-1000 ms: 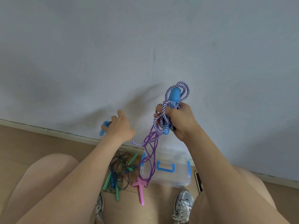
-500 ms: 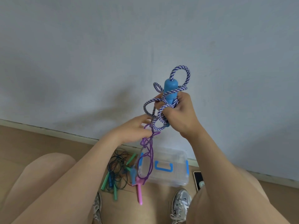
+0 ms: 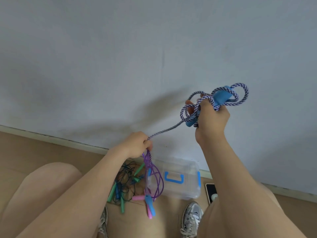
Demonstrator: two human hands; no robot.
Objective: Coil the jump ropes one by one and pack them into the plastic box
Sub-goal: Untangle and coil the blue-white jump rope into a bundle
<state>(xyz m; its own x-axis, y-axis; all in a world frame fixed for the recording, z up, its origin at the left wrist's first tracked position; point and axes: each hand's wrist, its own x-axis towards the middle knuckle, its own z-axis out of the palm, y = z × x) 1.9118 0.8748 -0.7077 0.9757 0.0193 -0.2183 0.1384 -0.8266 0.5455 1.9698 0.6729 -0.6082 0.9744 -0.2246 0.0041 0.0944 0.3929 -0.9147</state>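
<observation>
Two hands share one striped jump rope (image 3: 164, 133). The right hand (image 3: 211, 122) is raised, clenched round a blue handle (image 3: 221, 97) and several loose loops of that rope. The left hand (image 3: 135, 146) is lower and to its left, fist closed on the same rope together with strands of a purple rope (image 3: 155, 179).

Between the fists the striped rope runs as one nearly taut span, rising from lower left to upper right. This diagonal is the axis the next wrap will likely follow: the loops sit at the right hand and the uncoiled length feeds from the left.

Below the left hand both ropes hang together toward the floor. A second blue handle (image 3: 149, 204) shows low down beside a pink handle (image 3: 138, 197). The two ropes appear tangled, so separation is probably required before coiling is complete.

On the floor, the plastic box (image 3: 188, 189) lies below and between the hands, nearer the left one, lid apparently closed. A pile of further ropes (image 3: 127, 179) lies just left of it.
</observation>
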